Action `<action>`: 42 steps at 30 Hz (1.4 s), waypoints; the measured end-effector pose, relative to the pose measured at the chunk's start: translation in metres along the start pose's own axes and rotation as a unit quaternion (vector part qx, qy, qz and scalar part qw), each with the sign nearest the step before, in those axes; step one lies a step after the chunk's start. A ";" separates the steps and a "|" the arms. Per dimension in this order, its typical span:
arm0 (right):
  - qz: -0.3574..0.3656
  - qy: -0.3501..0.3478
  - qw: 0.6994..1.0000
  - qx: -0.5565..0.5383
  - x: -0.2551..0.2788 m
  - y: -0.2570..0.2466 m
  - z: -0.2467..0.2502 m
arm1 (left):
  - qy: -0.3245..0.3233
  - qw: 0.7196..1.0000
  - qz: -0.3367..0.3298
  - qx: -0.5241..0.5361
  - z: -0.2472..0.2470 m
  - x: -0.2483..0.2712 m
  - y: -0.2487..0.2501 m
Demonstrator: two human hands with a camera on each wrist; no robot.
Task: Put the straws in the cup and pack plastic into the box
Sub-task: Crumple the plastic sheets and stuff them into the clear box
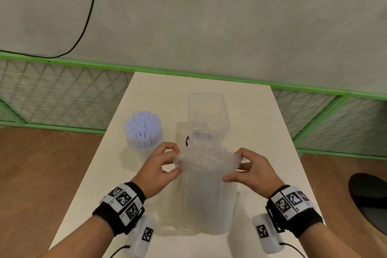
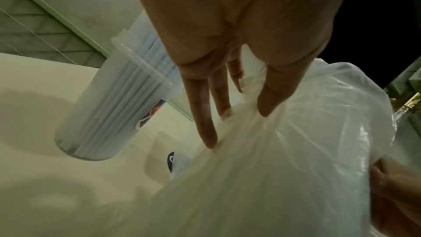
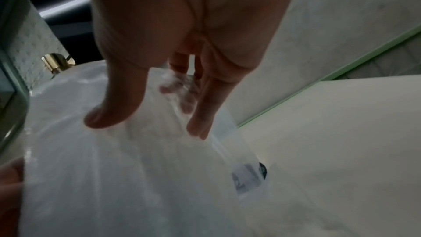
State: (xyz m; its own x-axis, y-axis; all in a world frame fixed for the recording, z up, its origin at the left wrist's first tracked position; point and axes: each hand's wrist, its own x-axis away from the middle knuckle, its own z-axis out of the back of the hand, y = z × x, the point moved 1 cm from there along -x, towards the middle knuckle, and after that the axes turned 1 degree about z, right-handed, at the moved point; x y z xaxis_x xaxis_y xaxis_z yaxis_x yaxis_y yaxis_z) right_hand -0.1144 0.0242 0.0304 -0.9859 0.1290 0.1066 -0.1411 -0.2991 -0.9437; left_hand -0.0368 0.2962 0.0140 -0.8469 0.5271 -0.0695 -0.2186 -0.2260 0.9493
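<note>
I have the clear plastic bag (image 1: 206,174) stretched between both hands over the near middle of the white table (image 1: 261,115). My left hand (image 1: 161,170) pinches the bag's upper left edge between thumb and fingers; the left wrist view shows the film bunched under the thumb, with the other fingers lying straight along it. My right hand (image 1: 251,170) pinches the upper right edge the same way. Holding the top edge at two points keeps the limp film spread and off the table, which I judge makes it easier to gather or fold before packing. The bag's lower part hangs down toward me and seems to rest on the table.

The clear plastic box (image 1: 208,111) stands open just beyond the bag, at the far middle of the table, so the plastic has a short path forward into it. Something with a dark purple mark (image 1: 187,141) lies at the box's near foot; I cannot tell what it is.

The straws (image 1: 143,130) stand upright, packed tightly in the translucent cup (image 2: 109,107), to the left of the box and clear of my left hand. That half looks done; the plastic is not yet in the box.
</note>
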 end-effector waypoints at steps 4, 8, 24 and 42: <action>0.101 0.050 0.993 0.025 0.002 0.008 -0.006 | 0.017 1.000 -0.012 -0.006 0.001 0.000 0.003; 0.125 0.067 0.990 0.000 0.007 0.009 -0.012 | 0.002 1.000 -0.004 -0.031 0.000 0.006 0.008; 0.130 -0.028 0.989 0.064 0.030 0.004 -0.022 | 0.105 0.986 -0.121 -0.039 -0.013 0.015 0.001; 0.042 0.024 0.998 0.044 0.030 0.012 -0.030 | 0.031 0.993 0.072 0.086 0.000 0.021 -0.010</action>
State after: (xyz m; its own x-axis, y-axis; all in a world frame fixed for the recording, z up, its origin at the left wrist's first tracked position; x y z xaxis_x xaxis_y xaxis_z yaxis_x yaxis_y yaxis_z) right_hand -0.1430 0.0527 0.0126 -0.9895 0.1441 0.0121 -0.0683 -0.3916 -0.9176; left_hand -0.0524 0.3093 0.0034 -0.8928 0.4466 0.0580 -0.0102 -0.1490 0.9888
